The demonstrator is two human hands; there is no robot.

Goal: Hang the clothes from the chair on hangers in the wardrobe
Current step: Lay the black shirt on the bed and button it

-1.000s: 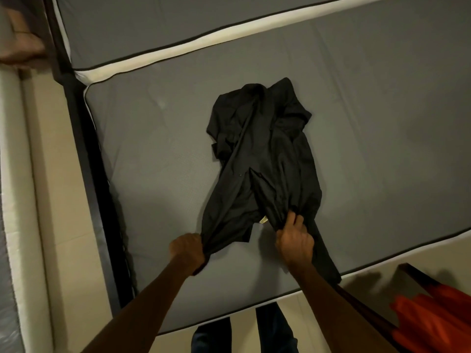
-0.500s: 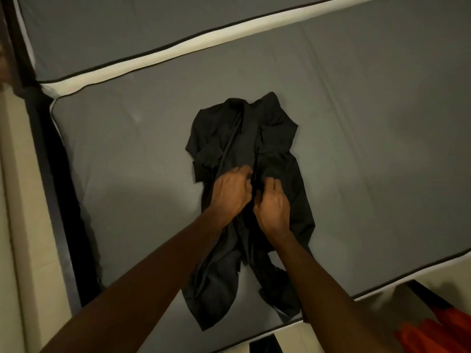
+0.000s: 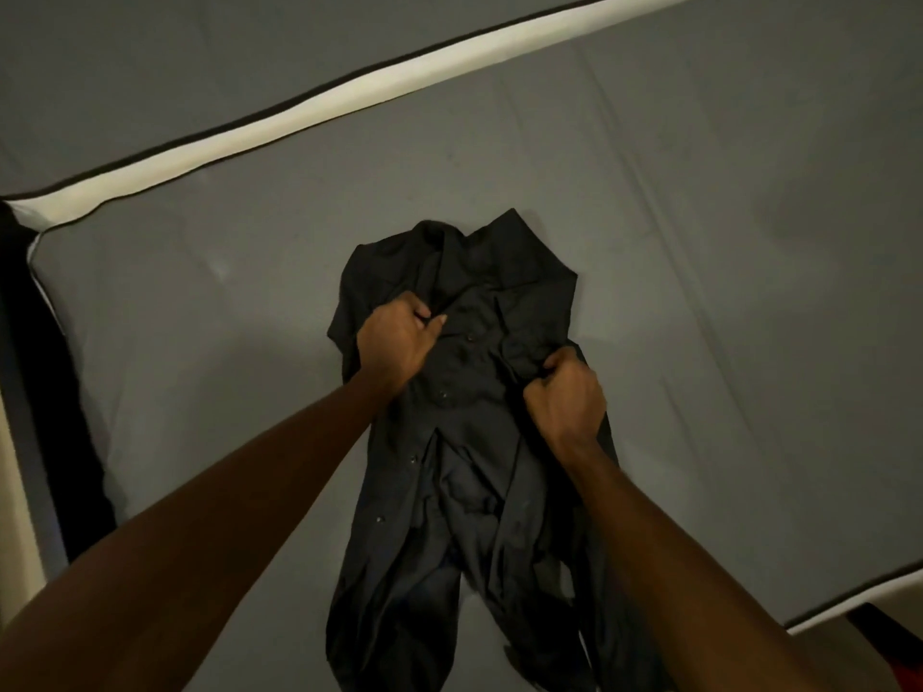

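A black button-up shirt (image 3: 469,427) lies spread lengthwise on a grey mattress (image 3: 724,272), collar at the far end and hem toward me. My left hand (image 3: 397,339) grips the fabric on the shirt's left side, just below the collar. My right hand (image 3: 567,399) is a fist clenching the cloth at the shirt's right side, a little nearer to me. Buttons show down the front between my hands. No hanger, chair or wardrobe is in view.
A second grey mattress (image 3: 200,62) lies beyond a white piped edge (image 3: 349,99). A dark gap (image 3: 35,392) runs down the left side. The mattress's near edge (image 3: 859,599) shows at lower right, with a sliver of something red (image 3: 911,679) below it.
My hands moved from the hem up the shirt to its chest, then apart, each now gripping one side. The view has closed in on the shirt.
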